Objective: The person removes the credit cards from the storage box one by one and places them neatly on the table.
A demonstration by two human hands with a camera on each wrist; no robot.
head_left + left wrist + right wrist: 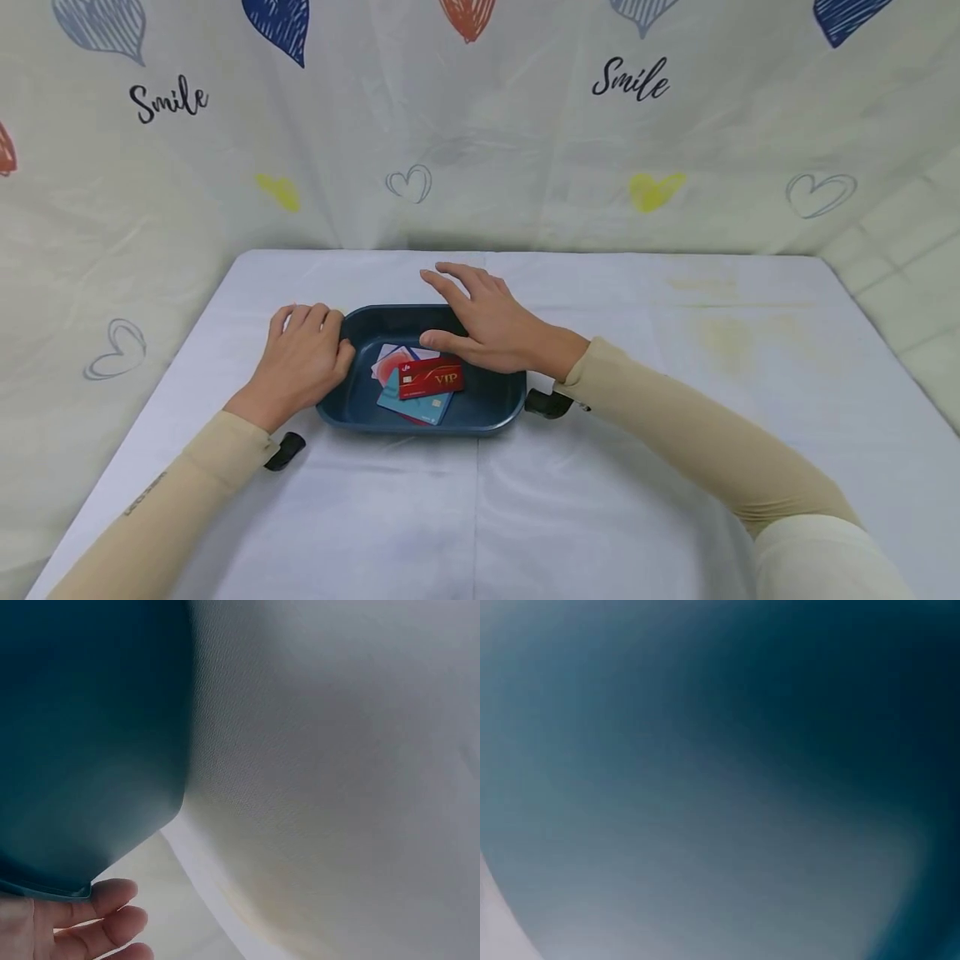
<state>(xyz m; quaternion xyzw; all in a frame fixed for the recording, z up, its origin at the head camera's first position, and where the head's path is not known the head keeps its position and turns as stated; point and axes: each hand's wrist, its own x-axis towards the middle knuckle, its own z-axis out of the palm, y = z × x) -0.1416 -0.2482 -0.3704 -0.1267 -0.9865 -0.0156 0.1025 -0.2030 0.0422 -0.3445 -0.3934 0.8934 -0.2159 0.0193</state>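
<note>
Steady the blue tray (pixel 487 408) with the left grip (pixel 303 358) clamped on its end, and move the right grip (pixel 487 321), spread apart, without brushing the overlapping cards (pixel 431 379).

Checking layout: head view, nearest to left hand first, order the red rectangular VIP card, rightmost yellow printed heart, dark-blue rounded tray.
1. Dark-blue tray: left hand grips its left end.
2. Red VIP card: in tray, right of hand.
3. Yellow heart: backdrop, upper right.
</note>
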